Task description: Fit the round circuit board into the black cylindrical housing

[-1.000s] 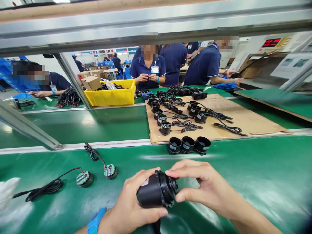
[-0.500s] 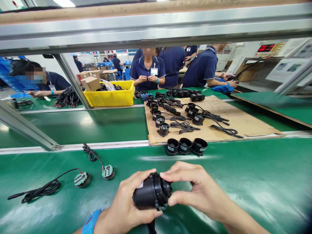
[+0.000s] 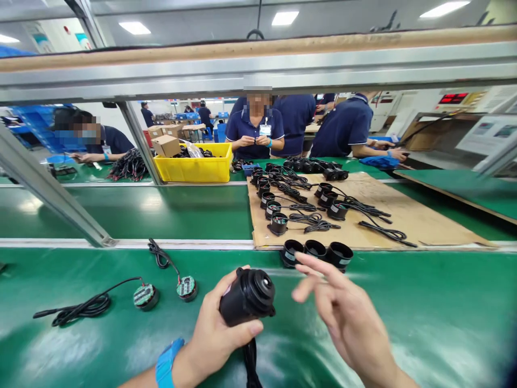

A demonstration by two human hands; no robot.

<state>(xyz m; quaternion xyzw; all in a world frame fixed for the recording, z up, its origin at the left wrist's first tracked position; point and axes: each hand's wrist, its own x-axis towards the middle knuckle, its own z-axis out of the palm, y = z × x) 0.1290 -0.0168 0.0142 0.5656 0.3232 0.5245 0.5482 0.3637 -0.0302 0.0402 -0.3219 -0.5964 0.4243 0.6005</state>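
Observation:
My left hand (image 3: 220,323) is wrapped round a black cylindrical housing (image 3: 247,296), tilted with its stepped round end facing right and up. A black cable (image 3: 251,361) hangs below it. To the right, apart from the housing, my right hand (image 3: 343,307) is in the air, fingers spread and slightly blurred, holding nothing. Just beyond its fingertips stand three black open cups (image 3: 340,255) in a row. Left of my hands, a round part with a green circuit board (image 3: 146,297) and a second such board part (image 3: 187,288) lie on the bench, each with a coiled black cable.
A cardboard sheet (image 3: 375,205) carries several black housings with cables. Farther back stand a yellow bin (image 3: 194,167) and a heap of cables (image 3: 131,165). A metal frame post (image 3: 60,188) rises at the left. Several co-workers in navy shirts are across the bench.
My right hand has let go of the housing's end and moved right, its fingers spreading. My left hand still holds the housing, now turned more upward. The view has tipped up a little.

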